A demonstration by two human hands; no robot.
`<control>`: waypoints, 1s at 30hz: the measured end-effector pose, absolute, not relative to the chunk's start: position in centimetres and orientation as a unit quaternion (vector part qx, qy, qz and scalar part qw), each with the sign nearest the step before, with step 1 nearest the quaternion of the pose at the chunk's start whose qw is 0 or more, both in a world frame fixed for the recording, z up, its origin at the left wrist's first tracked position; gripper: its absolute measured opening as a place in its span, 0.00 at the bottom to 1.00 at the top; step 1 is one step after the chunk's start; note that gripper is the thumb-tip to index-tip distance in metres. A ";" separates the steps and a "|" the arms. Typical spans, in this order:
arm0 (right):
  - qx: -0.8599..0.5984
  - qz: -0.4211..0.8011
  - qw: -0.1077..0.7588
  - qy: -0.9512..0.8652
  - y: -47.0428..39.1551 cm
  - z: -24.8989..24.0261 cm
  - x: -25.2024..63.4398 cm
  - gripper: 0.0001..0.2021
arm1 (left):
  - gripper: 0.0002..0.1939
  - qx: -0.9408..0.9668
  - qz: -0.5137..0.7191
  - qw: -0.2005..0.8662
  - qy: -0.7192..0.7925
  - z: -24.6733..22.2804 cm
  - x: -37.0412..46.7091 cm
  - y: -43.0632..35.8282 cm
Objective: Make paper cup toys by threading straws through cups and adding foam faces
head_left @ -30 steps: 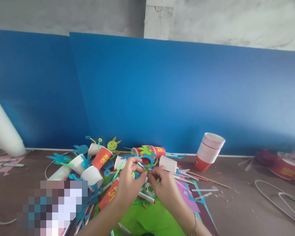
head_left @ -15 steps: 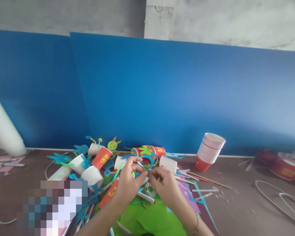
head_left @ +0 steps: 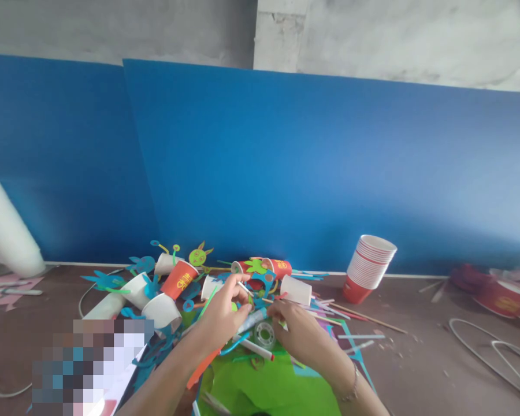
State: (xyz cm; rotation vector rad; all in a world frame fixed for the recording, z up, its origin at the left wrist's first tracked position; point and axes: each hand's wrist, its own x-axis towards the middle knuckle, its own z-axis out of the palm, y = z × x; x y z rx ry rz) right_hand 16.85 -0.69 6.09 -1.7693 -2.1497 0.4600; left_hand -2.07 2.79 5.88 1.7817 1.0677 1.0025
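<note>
My left hand (head_left: 225, 315) is closed, with a thin white stick (head_left: 245, 289) slanting out between its thumb and fingers. My right hand (head_left: 297, 326) has its fingers bent and together, pointing down at the pile; what they hold, if anything, is hidden. Between the hands lie a pale blue tube (head_left: 255, 319) and a roll of clear tape (head_left: 264, 335). A white pen with a red end (head_left: 260, 349) rests just below them on green paper (head_left: 260, 384). A white paper cup (head_left: 296, 290) lies on its side behind my right hand.
Paper cups with cut-paper animal shapes, among them a red cup (head_left: 180, 279), crowd the left. Right of centre stands a leaning stack of cups (head_left: 370, 268). Loose straws and sticks (head_left: 364, 315) lie nearby. A cable (head_left: 494, 358) curls at far right. A blue panel (head_left: 307, 173) rises behind.
My hands have come apart: fingertips that met now leave a gap. My right hand has shifted right and my left hand slightly left. The pale blue tube now shows between them.
</note>
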 end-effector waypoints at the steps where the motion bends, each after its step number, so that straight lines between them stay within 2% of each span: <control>1: -0.612 0.170 0.183 -0.751 -0.7 6.2 16.7 0.14 | 0.24 0.719 0.384 0.396 0.423 5.8 -2.1 2.7; 6: -0.583 0.254 0.319 -0.702 -0.4 6.0 15.0 0.09 | 0.32 0.740 0.325 0.397 0.435 5.5 -1.8 2.0; 8: -0.569 0.255 0.355 -0.696 -0.4 5.6 14.6 0.05 | 0.32 0.732 0.328 0.412 0.433 5.6 -1.6 1.9; 11: -0.554 0.240 0.398 -0.690 -0.3 5.2 14.5 0.06 | 0.33 0.713 0.338 0.425 0.444 6.1 -2.0 2.3; 14: -0.570 0.247 0.436 -0.651 0.2 4.8 15.1 0.08 | 0.36 0.717 0.341 0.359 0.491 6.5 -3.5 3.1; 16: -0.575 0.259 0.455 -0.628 0.7 4.6 15.5 0.09 | 0.38 0.733 0.294 0.287 0.542 6.8 -4.9 3.5; 18: -0.572 0.276 0.467 -0.616 1.1 4.2 15.8 0.08 | 0.48 0.757 0.183 0.230 0.583 7.0 -6.0 3.5; 21: -0.565 0.320 0.469 -0.599 1.6 3.5 16.0 0.08 | 0.56 0.754 0.051 0.243 0.608 7.2 -6.7 3.2; 26: -0.555 0.384 0.474 -0.565 2.4 2.4 16.3 0.09 | 0.51 0.769 0.020 0.241 0.591 7.4 -6.3 2.6; 30: -0.551 0.395 0.484 -0.553 2.9 2.2 16.7 0.08 | 0.57 0.783 0.045 0.275 0.556 8.5 -7.1 2.1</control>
